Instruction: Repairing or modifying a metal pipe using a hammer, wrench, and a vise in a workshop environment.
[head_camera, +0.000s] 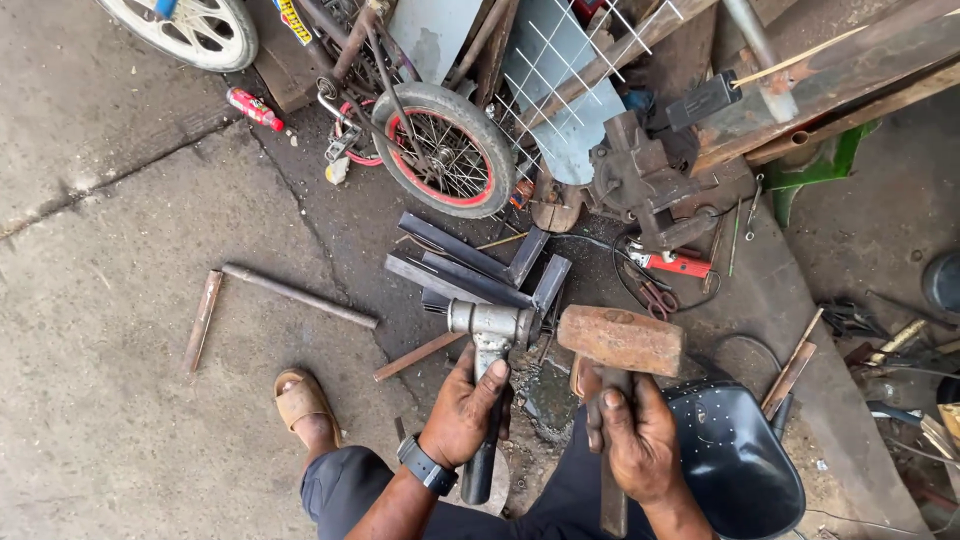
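So, left hand (465, 408) wrapped around handle of silver angle grinder (490, 345), head pointing at dark steel offcuts (470, 270) on concrete floor (110, 250). Right hand (635, 440) gripping rusty sledgehammer (620, 340), head just beside grinder. Small bike wheel (445, 150) beyond.

This is a rough metal-repair workshop on a cracked grey concrete floor (90, 200). Cut dark steel angle pieces (470, 265) lie piled beside a small red-rimmed spoked bicycle wheel (445, 150), a heavy grey iron bench vise (640, 185) and loose rusty metal rods (298, 295).
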